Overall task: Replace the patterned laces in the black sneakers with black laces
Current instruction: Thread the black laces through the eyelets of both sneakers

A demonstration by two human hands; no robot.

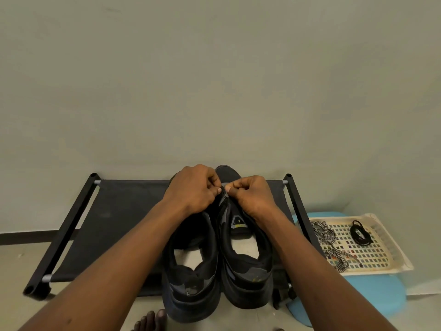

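Two black sneakers stand side by side on a black fabric rack (119,218), heels toward me: the left sneaker (193,278) and the right sneaker (248,271). My left hand (193,189) and my right hand (253,194) meet over the front of the right sneaker, fingertips pinched together on something small and dark at its lacing area; what they pinch is hidden. A patterned black-and-white lace (327,237) and a coiled black lace (360,232) lie in a cream tray (391,256) to the right.
The tray rests on a light blue stool (372,295) right of the rack. A plain wall stands close behind the rack. My bare toes (152,321) show on the floor by the front edge.
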